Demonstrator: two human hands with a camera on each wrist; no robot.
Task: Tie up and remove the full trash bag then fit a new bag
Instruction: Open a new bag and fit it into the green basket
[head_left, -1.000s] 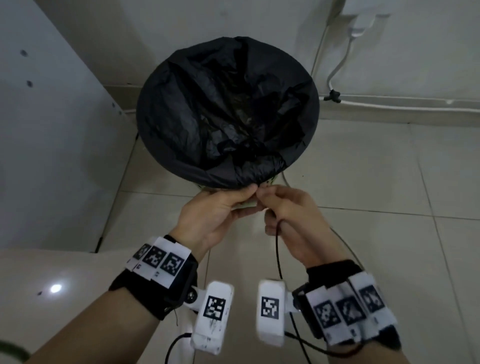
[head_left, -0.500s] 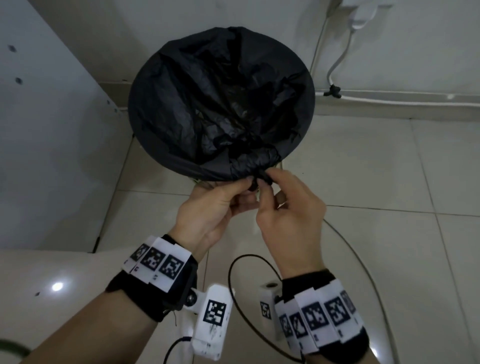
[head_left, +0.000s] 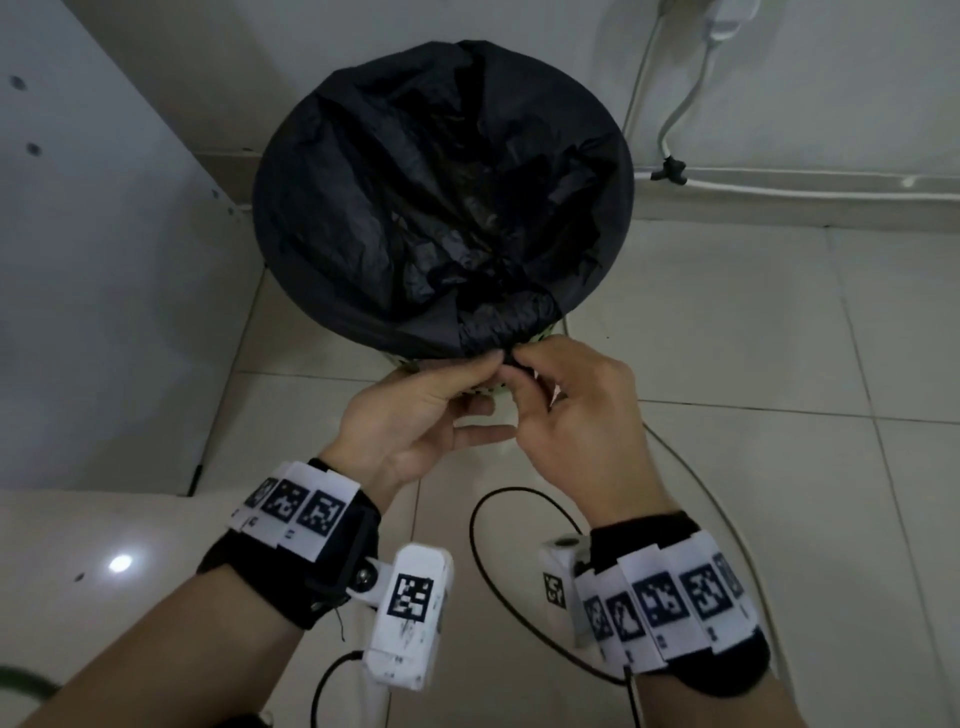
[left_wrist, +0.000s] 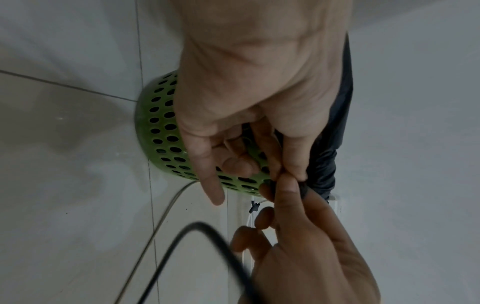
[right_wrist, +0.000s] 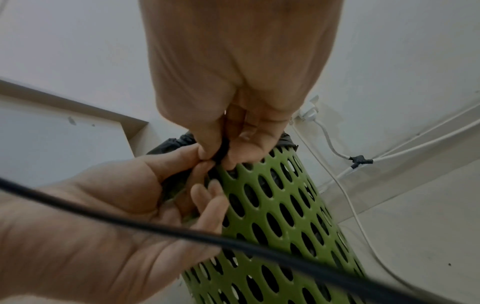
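A black trash bag (head_left: 426, 218) lines a green perforated bin (right_wrist: 280, 216), its edge folded over the round rim. At the near rim the bag's slack is gathered into a twisted tail (right_wrist: 221, 153). My left hand (head_left: 415, 410) and right hand (head_left: 566, 415) meet there, both pinching that tail between thumb and fingers. In the left wrist view the green bin (left_wrist: 158, 131) shows beside my left hand (left_wrist: 259, 123), and the dark bag edge (left_wrist: 324, 160) hangs past the pinch. The bag's inside is dark and crumpled.
The bin stands on a pale tiled floor (head_left: 753, 338) against a white wall. A white panel (head_left: 93, 260) rises on the left. White cables (head_left: 779, 187) run along the skirting to a wall plug (head_left: 722, 21). Black wrist cables (head_left: 498, 587) loop over the floor near me.
My right hand has turned over and risen to the rim, now pinching the bag's gathered tail from the right. My left hand has stayed at the same spot.
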